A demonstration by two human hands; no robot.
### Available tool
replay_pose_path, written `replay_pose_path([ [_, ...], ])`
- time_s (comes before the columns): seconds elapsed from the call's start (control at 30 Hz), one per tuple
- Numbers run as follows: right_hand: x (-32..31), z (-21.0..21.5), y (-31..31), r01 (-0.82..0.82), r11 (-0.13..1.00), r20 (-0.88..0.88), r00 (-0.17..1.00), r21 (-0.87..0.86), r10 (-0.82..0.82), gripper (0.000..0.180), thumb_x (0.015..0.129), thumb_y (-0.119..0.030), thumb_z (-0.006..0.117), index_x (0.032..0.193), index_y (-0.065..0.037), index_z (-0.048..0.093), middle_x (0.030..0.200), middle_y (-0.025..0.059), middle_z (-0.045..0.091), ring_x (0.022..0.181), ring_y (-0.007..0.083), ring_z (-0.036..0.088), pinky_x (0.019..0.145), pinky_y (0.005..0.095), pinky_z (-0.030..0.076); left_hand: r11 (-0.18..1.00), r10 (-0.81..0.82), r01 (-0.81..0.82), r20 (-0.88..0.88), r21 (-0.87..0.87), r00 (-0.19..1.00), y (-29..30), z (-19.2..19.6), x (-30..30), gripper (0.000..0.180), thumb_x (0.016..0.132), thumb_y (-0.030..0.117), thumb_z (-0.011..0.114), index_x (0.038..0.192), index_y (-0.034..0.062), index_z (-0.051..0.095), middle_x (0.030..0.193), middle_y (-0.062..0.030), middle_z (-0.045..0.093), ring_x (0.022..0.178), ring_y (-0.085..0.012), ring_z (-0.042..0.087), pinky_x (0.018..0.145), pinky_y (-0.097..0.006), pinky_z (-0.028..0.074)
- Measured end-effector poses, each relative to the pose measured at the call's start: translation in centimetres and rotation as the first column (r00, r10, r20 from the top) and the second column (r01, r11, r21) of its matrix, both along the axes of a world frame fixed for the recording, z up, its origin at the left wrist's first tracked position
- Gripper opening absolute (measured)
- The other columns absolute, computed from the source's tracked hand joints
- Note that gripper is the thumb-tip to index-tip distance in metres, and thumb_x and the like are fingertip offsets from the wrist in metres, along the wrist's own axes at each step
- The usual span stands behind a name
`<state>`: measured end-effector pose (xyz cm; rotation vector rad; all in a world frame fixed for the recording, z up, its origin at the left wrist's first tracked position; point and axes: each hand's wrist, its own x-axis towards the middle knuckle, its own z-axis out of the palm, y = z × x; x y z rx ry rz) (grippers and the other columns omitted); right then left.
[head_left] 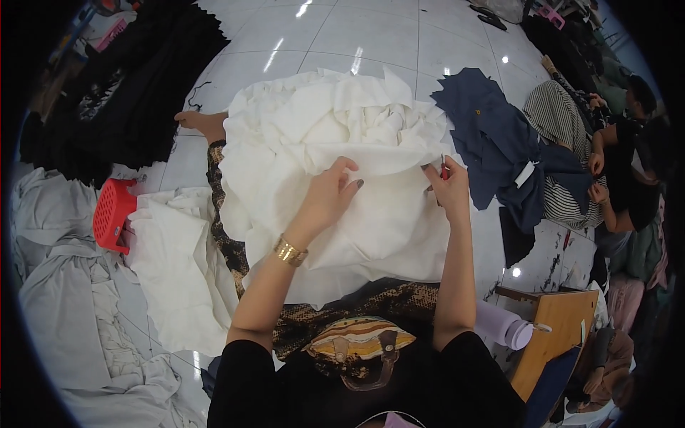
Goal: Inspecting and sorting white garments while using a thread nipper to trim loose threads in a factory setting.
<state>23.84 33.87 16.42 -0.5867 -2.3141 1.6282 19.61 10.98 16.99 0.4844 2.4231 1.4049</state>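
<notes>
A large heap of white fabric (342, 235) lies spread over my lap, with a folded edge running across its middle. My left hand (330, 191) is over the cloth just below that edge; its thumb and forefinger are bent and apart, with nothing visible between them. At the right end of the edge, my right hand (451, 187) is closed around a small red-handled cutting tool, which looks like thread snips (444, 171). The snips' dark tip points up and away from me. The right thumb or finger touches the cloth near the edge.
A red plastic stool (114, 215) and folded white cloth (178, 264) are at left, beyond them grey cloth (64, 285). Black fabric (143, 78) lies far left, navy garments (485, 135) right. A lilac bottle (506, 324) and wooden box (560, 328) sit near right. Co-workers (635, 171) sit rightward.
</notes>
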Motion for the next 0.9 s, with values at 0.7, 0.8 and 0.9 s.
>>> replay_pose_path([
  [0.7,2.2,7.6,-3.2,-0.686,0.697,-0.048,0.719,-0.209,0.693,0.028,0.089,-0.008,0.045,0.115,-0.003,0.054,0.073,-0.0005,0.05,0.059,0.0047,0.04,0.057,0.0183,0.038,0.982,0.111,-0.095,-0.09,0.166,0.99,-1.9,3.5,3.2,0.03,0.078,-0.001,0.06,0.106,0.0084,0.062,0.081,0.0016,0.057,0.065,0.0014,0.045,0.049,-0.014,0.037],
  [0.8,0.6,6.0,-4.5,-0.766,0.608,-0.026,0.626,-0.21,0.779,0.029,0.092,-0.015,0.039,0.114,-0.004,0.055,0.063,-0.0036,0.042,0.053,0.0035,0.035,0.049,0.0173,0.031,0.968,0.152,-0.139,-0.045,0.211,0.987,-2.3,3.9,3.7,0.03,0.077,0.003,0.061,0.106,0.0083,0.062,0.08,-0.0021,0.059,0.063,-0.0046,0.049,0.052,-0.02,0.042],
  [0.9,0.4,6.0,-5.0,-0.767,0.561,0.033,0.582,-0.311,0.813,0.033,0.095,-0.022,0.035,0.112,-0.004,0.056,0.056,-0.0057,0.036,0.047,0.0023,0.031,0.042,0.0165,0.026,0.892,0.02,-0.129,0.249,0.433,0.968,-3.1,3.8,3.8,0.026,0.079,-0.001,0.058,0.105,0.0032,0.062,0.084,0.0002,0.058,0.067,-0.0015,0.045,0.061,-0.015,0.042],
])
